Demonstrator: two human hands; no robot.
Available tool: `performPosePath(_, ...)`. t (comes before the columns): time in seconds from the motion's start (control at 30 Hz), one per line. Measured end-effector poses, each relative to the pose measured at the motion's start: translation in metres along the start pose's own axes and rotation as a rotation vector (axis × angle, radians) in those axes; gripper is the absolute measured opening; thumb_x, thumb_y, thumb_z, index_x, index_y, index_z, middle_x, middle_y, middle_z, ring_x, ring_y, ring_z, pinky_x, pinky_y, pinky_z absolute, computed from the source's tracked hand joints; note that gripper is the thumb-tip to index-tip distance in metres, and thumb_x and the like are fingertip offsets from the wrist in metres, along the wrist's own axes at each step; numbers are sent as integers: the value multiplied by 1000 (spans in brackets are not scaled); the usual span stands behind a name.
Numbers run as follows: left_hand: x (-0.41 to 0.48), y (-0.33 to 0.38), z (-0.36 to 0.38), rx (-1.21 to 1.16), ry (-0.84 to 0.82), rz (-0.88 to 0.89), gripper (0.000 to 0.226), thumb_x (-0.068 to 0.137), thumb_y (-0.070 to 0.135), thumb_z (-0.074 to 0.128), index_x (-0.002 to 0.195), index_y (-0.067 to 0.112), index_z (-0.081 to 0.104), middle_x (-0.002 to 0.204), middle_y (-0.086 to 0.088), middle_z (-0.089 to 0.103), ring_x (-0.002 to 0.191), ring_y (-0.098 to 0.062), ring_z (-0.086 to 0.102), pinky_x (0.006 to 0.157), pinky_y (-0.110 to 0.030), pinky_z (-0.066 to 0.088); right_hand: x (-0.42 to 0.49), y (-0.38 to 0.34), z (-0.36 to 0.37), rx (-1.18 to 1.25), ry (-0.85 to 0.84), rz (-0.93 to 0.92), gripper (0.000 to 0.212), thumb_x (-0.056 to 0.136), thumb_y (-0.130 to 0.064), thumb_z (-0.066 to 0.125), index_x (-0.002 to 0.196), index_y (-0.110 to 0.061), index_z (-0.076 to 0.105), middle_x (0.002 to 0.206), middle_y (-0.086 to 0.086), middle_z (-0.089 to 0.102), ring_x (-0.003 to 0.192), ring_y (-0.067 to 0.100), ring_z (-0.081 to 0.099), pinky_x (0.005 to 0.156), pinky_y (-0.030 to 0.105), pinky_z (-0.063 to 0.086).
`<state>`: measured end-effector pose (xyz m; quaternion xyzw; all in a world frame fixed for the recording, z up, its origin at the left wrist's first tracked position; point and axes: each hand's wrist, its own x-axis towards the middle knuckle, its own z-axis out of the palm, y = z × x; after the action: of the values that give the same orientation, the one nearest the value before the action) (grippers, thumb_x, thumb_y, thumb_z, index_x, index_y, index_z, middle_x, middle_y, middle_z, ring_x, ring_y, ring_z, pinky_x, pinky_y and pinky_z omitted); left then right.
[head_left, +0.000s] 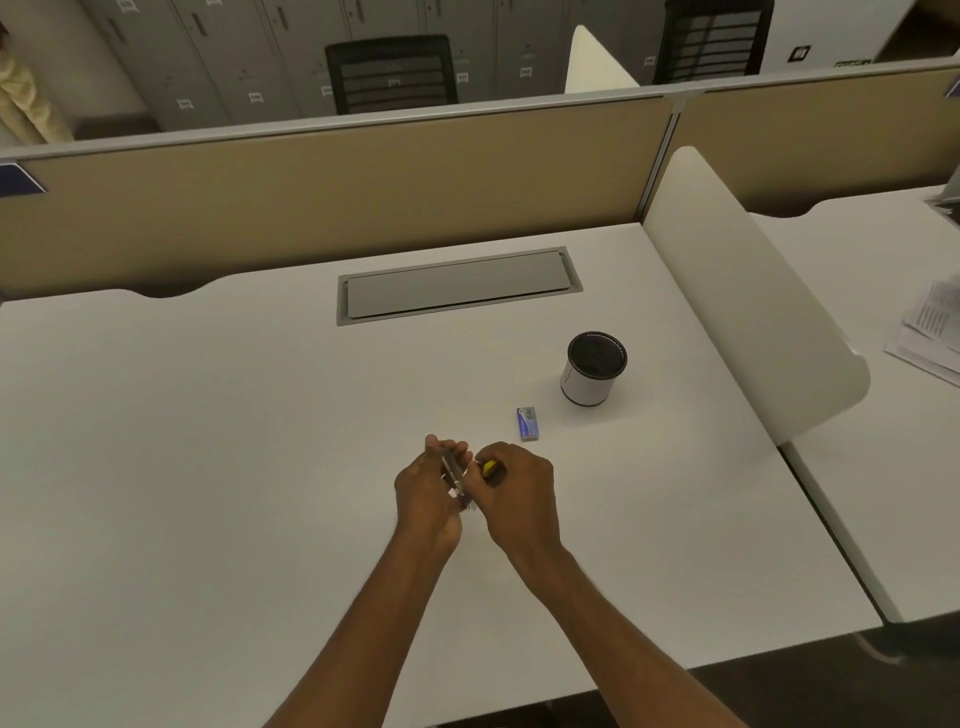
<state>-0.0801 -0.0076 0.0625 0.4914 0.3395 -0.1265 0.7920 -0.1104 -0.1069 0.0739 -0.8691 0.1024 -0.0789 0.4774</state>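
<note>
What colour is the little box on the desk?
The small rectangular box is blue with a grey end; head view.

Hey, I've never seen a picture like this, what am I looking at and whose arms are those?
No machine here: a person wears a camera on the head, looking down at their own arms over a white desk. The left hand grips a slim metal piece, the right hand a small yellow thing; whether they form one tool is too blurred to tell. On the desk sit a small blue box and a black-rimmed cup, with a grey hatch behind.
</note>
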Motion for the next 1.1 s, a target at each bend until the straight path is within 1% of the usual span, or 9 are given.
performPosePath(0.07, 7, 6, -5, -163, -1, -74, 31, 107, 33, 49, 97, 8, 65, 106, -12, 73, 93, -23, 72, 82, -47, 55, -4, 1, -6, 64, 26, -6, 5, 86, -16, 73, 81, -14, 72, 72, -3, 70, 65, 14, 64, 62, 25, 56)
performPosePath(0.17, 14, 16, -14, -432, -53, -148, 32, 111, 28, 38, 105, 3, 57, 112, -17, 67, 99, -31, 70, 87, -63, 50, -12, 3, -16, 175, 52, -7, 7, 84, -10, 74, 85, -15, 70, 74, -7, 67, 70, 9, 63, 64, 16, 55)
performPosePath(0.23, 17, 23, -19, -558, -102, -170, 29, 112, 20, 32, 113, 0, 53, 117, -23, 64, 104, -39, 68, 94, -69, 45, -17, 6, -21, 226, 57, 1, 11, 83, -5, 73, 88, -15, 71, 76, -7, 68, 72, 12, 64, 68, 20, 57)
performPosePath(0.3, 16, 30, -25, -596, -181, -199, 25, 108, 8, 33, 122, -3, 50, 122, -27, 63, 104, -44, 69, 88, -69, 53, -21, 10, -29, 304, 53, 54, 14, 84, -4, 73, 91, -16, 72, 81, -2, 72, 76, 14, 69, 71, 21, 58)
performPosePath(0.47, 8, 39, -43, -447, -379, -294, 26, 97, 2, 37, 104, -7, 61, 111, -30, 71, 98, -47, 76, 77, -59, 64, -16, 13, -61, 727, -13, 266, 15, 91, 0, 68, 102, -7, 74, 94, 19, 76, 82, 28, 75, 83, 31, 60)
performPosePath(0.6, 2, 39, -50, -111, -471, -288, 31, 93, 3, 43, 85, -8, 70, 104, -29, 70, 94, -40, 77, 79, -49, 65, -7, 12, -83, 743, -80, 276, 18, 96, -3, 63, 111, -6, 71, 100, 22, 75, 79, 27, 73, 86, 38, 61)
performPosePath(0.77, -8, 41, -41, 473, -781, -224, 41, 107, 20, 40, 121, -8, 67, 112, -27, 72, 98, -40, 70, 101, -49, 55, 3, 3, -94, 707, -176, 254, 19, 95, -5, 64, 114, -4, 61, 90, 30, 74, 75, 34, 71, 79, 41, 63)
performPosePath(0.97, -23, 28, -15, 304, -839, -242, 32, 109, 22, 44, 117, -1, 65, 94, -13, 63, 78, -21, 58, 73, -31, 52, 12, -3, -91, 639, -227, 231, 19, 93, -13, 70, 111, -7, 70, 87, 22, 77, 73, 29, 73, 77, 42, 63)
performPosePath(1.1, -25, 14, -6, 187, -770, -250, 24, 102, 16, 55, 111, -1, 69, 88, -11, 61, 72, -17, 57, 68, -25, 54, 14, -1, -83, 576, -173, 203, 19, 94, -13, 69, 112, -13, 74, 87, 15, 78, 72, 22, 72, 71, 33, 61)
